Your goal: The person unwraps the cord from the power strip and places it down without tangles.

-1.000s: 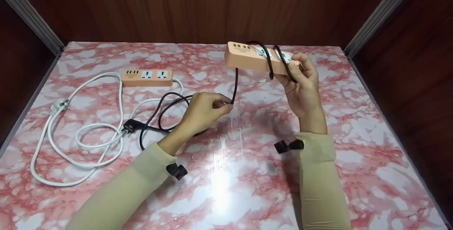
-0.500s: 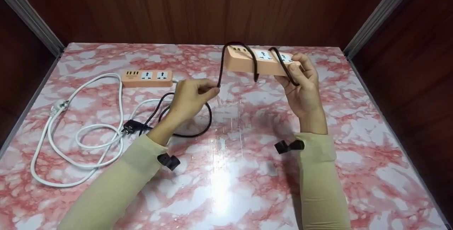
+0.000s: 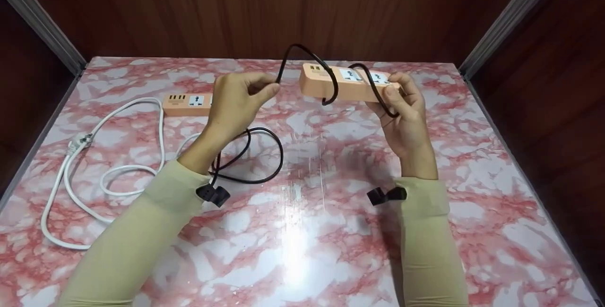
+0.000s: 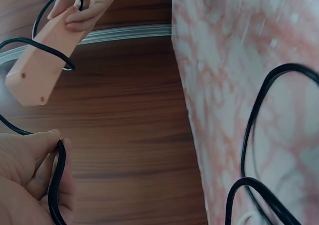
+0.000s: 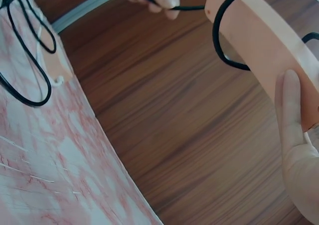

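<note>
My right hand (image 3: 409, 113) holds a peach-coloured power strip (image 3: 313, 85) above the table by its right end, thumb on the front side. Its black cord (image 3: 334, 82) loops loosely around the strip's body in wide turns. To the left of the strip, my left hand (image 3: 236, 104) pinches the cord between thumb and fingers, with an arc rising between hand and strip. In the left wrist view the cord (image 4: 57, 180) runs down past my fingers. The remaining black cord lies coiled on the table below my left hand.
A second peach power strip (image 3: 184, 111) lies at the back left, partly behind my left hand. Its white cord (image 3: 64, 189) spreads in big loops over the left side, with a white plug (image 3: 79, 141). Dark wood panels (image 3: 283, 9) enclose the marbled table (image 3: 496, 241).
My left hand has moved up and to the left, drawing the black cord over the strip's left end. The loops have loosened and shifted left. My right hand has stayed nearly still.
</note>
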The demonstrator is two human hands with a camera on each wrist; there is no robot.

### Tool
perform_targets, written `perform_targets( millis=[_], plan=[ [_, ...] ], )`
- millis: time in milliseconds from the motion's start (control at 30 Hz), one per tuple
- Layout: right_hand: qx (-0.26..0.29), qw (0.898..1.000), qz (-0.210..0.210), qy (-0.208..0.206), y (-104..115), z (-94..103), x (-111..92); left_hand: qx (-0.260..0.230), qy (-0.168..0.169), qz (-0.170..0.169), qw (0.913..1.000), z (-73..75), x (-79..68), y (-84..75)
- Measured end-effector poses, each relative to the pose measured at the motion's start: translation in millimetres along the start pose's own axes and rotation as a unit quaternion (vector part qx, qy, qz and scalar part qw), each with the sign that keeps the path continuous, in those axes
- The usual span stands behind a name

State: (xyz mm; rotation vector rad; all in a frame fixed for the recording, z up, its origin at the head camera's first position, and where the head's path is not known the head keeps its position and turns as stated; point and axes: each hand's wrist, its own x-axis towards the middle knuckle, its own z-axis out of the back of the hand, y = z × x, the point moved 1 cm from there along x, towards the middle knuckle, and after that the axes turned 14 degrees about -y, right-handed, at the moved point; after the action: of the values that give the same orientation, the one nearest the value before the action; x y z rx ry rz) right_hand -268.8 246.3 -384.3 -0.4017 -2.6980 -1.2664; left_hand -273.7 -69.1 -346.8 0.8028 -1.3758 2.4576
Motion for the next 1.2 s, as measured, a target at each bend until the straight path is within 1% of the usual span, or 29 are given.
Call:
perform_targets(
  millis=[100, 267, 500, 767, 900, 967, 1100, 1200],
  plan=[
    [-0.011, 1.0, 0.001, -0.006, -0.6, -0.2, -0.3, 0.004, -0.002, -0.003, 1.0, 3.7, 5.1, -5.6],
    [-0.018, 1.0, 0.0, -0.017, -1.6, -0.2, -0.9, 0.0, -0.014, -0.02, 0.9997, 8.6, 11.2, -13.9],
    [-0.036, 0.999, -0.003, -0.031, -2.4, -0.5, -0.7, -0.004, -0.036, -0.06, 0.9975, 13.9, 16.9, -18.7],
    [-0.05, 0.998, -0.003, -0.044, -2.7, 0.7, -0.3, 0.014, -0.04, -0.1, 0.9941, 22.6, 25.6, -26.4],
    [-0.058, 0.997, 0.003, -0.053, -2.1, 0.6, 0.3, 0.013, -0.035, -0.121, 0.992, 29.6, 31.0, -31.2],
    [-0.061, 0.996, 0.005, -0.06, -1.6, 0.3, 0.5, 0.01, -0.038, -0.129, 0.9909, 33.6, 34.1, -34.4],
    [-0.065, 0.995, 0.007, -0.071, -0.6, 0.0, 0.5, 0.006, -0.058, -0.138, 0.9888, 40.4, 40.6, -41.1],
    [-0.064, 0.995, 0.008, -0.073, -0.4, 0.2, 0.6, -0.01, -0.077, -0.16, 0.9841, 43.1, 43.5, -43.5]
  ],
)
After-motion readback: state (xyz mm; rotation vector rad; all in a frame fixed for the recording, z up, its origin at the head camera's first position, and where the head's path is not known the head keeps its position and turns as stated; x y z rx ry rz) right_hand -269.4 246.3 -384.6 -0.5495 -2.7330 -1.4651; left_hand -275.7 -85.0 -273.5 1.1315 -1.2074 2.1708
